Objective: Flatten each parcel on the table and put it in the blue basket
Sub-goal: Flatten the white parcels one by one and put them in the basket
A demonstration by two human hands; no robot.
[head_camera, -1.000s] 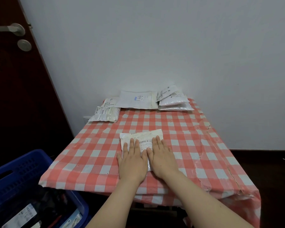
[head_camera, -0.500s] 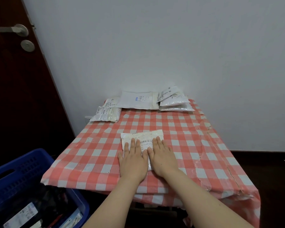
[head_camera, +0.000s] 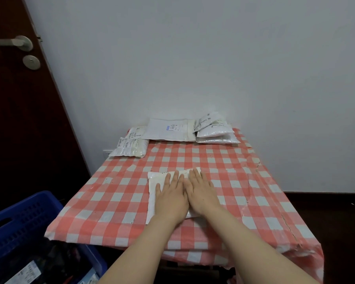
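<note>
right, white parcel (head_camera: pixel 154 186) lies mid-worktop (head_camera: pixel 244 181), towards the front edge. left hand (head_camera: pixel 170 199) and right hand (head_camera: pixel 201 193) sit side by side on it, fingers (head_camera: pixel 197 177) straight and flat, palms down, gripping nothing. looks like they're pressing the air out to flatten it. blue basket (head_camera: pixel 19 216) sits low at front-left, probably kept close for the drop. other parcels (head_camera: pixel 170 132) queue along the far edge, well apart.
</note>
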